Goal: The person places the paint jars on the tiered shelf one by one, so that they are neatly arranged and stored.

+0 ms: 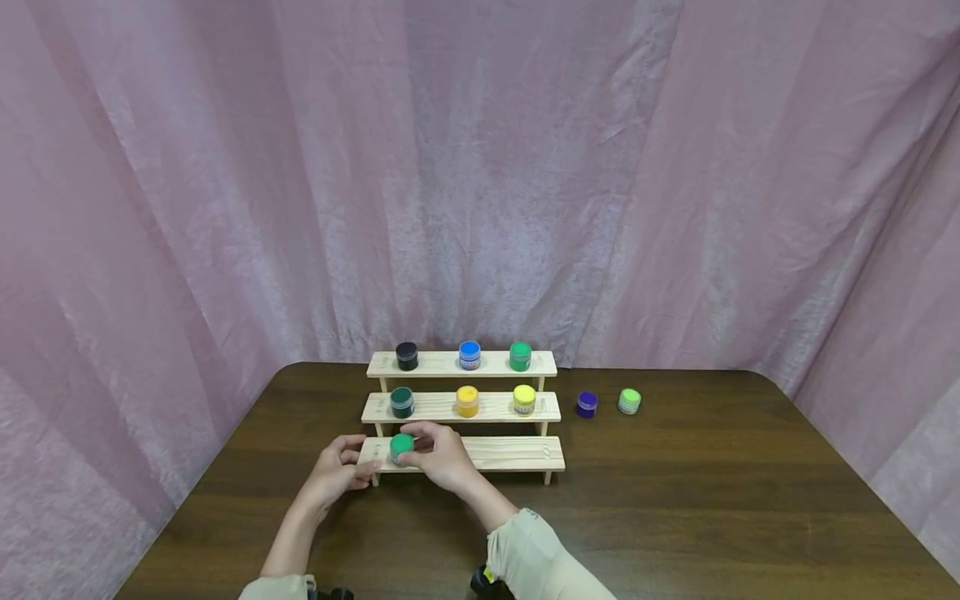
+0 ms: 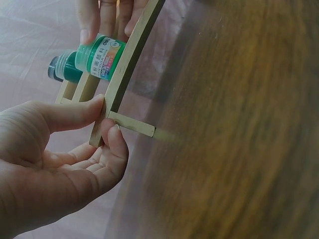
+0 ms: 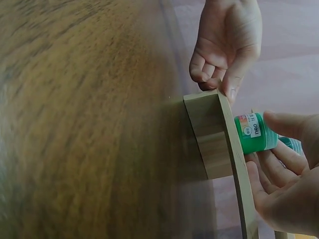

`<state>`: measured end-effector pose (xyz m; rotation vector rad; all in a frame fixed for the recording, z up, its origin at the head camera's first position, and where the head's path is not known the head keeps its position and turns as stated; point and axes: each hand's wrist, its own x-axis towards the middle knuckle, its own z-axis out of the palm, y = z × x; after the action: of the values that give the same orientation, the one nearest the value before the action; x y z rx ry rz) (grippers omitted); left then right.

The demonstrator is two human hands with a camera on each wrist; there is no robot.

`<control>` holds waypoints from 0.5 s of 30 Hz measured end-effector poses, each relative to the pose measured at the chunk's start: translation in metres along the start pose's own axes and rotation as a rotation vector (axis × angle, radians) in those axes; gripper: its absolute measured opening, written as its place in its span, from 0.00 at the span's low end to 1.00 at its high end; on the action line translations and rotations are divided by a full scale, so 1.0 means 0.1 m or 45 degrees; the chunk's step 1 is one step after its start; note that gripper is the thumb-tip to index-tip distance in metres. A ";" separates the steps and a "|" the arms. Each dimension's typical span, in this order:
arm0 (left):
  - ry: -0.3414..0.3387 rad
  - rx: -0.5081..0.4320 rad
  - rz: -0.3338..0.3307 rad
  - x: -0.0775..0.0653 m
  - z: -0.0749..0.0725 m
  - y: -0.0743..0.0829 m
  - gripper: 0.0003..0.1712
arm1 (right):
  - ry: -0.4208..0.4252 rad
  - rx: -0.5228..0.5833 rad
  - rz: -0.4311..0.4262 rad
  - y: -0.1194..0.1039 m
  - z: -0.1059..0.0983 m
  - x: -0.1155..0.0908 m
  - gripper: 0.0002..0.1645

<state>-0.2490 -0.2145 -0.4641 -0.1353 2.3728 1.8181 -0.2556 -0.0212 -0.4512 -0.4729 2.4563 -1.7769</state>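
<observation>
A green paint jar (image 1: pixel 402 447) with a printed label stands at the left end of the bottom step of a three-step wooden rack (image 1: pixel 510 454). My right hand (image 1: pixel 444 457) holds this jar between thumb and fingers, reaching in from the right. In the left wrist view the jar (image 2: pixel 102 57) has its base on the board. My left hand (image 1: pixel 333 477) pinches the left end of that same bottom board, thumb on top and fingers beneath. The right wrist view shows the left thumb and fingers (image 3: pixel 232 82) at the board's corner.
On the middle step are dark green (image 1: pixel 402 403), orange-yellow (image 1: pixel 467 402) and yellow (image 1: pixel 524 400) jars. The top step bears black (image 1: pixel 407 357), blue (image 1: pixel 469 356) and green (image 1: pixel 520 357) ones. Purple (image 1: pixel 587 405) and light green (image 1: pixel 629 402) jars stand on the table right of the rack. A pink curtain (image 1: pixel 480 183) hangs behind.
</observation>
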 end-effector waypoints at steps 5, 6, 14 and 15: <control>0.002 0.014 -0.007 0.00 0.00 0.00 0.34 | -0.015 0.013 0.019 0.01 0.01 0.00 0.21; 0.001 0.015 -0.007 0.00 0.00 0.00 0.34 | -0.019 0.017 0.017 0.01 0.01 -0.01 0.21; -0.002 0.006 -0.001 -0.01 0.00 0.00 0.34 | -0.015 0.078 -0.010 0.00 -0.03 -0.03 0.26; 0.000 0.004 -0.002 -0.01 0.00 0.00 0.34 | -0.004 0.098 -0.016 -0.01 -0.05 -0.03 0.25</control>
<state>-0.2485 -0.2145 -0.4638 -0.1373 2.3747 1.8134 -0.2536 -0.0160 -0.4496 -0.4857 2.3776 -1.8660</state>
